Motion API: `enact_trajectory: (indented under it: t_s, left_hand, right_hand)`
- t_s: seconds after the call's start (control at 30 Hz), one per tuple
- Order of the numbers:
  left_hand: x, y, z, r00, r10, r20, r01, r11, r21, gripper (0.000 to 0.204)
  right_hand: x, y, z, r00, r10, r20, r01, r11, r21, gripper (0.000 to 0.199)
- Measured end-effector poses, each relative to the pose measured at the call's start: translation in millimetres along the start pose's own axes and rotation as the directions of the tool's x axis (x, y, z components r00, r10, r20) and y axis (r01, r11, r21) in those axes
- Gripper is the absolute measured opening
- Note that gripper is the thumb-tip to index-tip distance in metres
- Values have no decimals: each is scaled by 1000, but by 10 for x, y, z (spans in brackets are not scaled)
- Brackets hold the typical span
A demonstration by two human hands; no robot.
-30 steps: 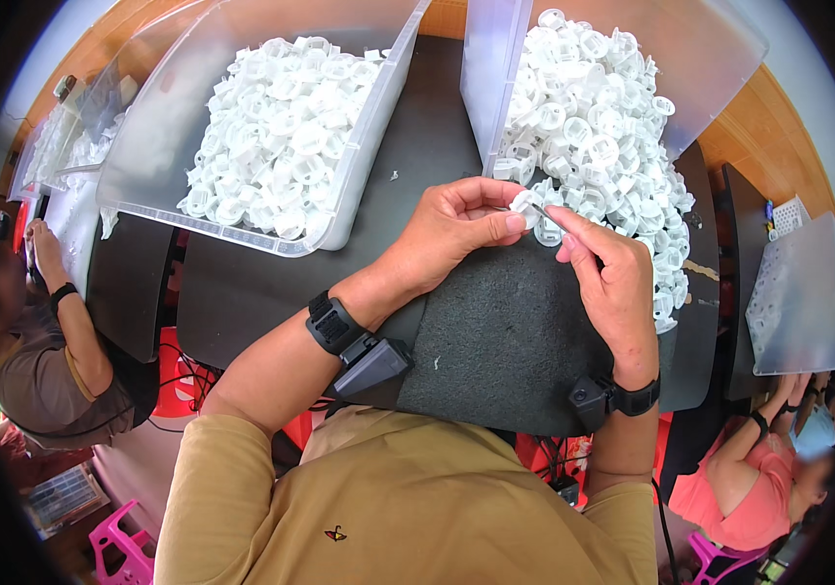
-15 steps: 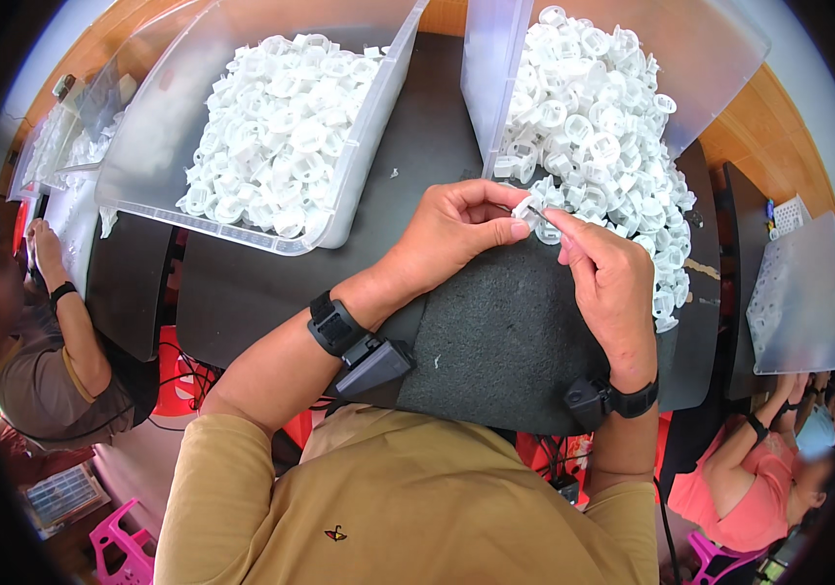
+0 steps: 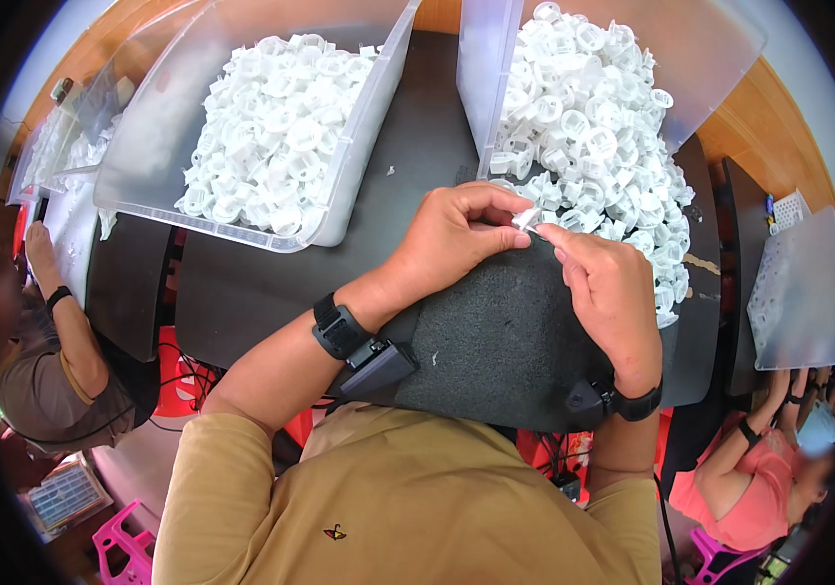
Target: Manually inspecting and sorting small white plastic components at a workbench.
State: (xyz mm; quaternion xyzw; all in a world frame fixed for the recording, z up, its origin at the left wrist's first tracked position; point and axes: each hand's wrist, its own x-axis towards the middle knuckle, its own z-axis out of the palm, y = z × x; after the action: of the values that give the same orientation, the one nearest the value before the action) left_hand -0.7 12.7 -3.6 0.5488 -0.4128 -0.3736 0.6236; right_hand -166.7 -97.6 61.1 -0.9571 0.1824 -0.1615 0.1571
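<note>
My left hand (image 3: pixel 456 239) and my right hand (image 3: pixel 607 292) meet over a dark foam pad (image 3: pixel 495 341), fingertips pinched together on one small white plastic part (image 3: pixel 531 220). Both wrists carry black bands with small black devices. Right behind my hands lies a heap of white ring-shaped plastic parts (image 3: pixel 593 117) spilling from a tipped clear bin (image 3: pixel 476 78). A second clear bin (image 3: pixel 154 146) at the left holds more white parts (image 3: pixel 271 127).
The dark table (image 3: pixel 417 166) runs between the bins. A person in a brown shirt (image 3: pixel 47 370) sits at the left, another in a pink top (image 3: pixel 758 478) at the lower right. A clear tray (image 3: pixel 807 283) sits at the right. A pink stool (image 3: pixel 120 541) stands below.
My hands stay together on the small white part; the fingers have shifted slightly, and the part has turned a little between them.
</note>
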Motion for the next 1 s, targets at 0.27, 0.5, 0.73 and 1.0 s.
enact_trajectory:
  t_s: [0.27,0.5,0.73,1.0]
  left_hand:
    - [40,125,-73,978,-200,54,204,878,-434,39]
    - [40,94,-87,975,-210,74,219,845,-488,37]
    - [33,68,-67,973,-215,86,229,841,-490,36]
    - [20,36,-42,977,-201,68,207,835,-510,35]
  right_hand:
    - [49,20,-23,985,149,-85,-128,967,220,24]
    - [62,-9,44,987,29,-155,-19,998,68,22]
    - [52,-18,66,988,9,-154,-8,1000,8,23]
    - [41,-37,63,990,0,-144,0,1000,-2,25]
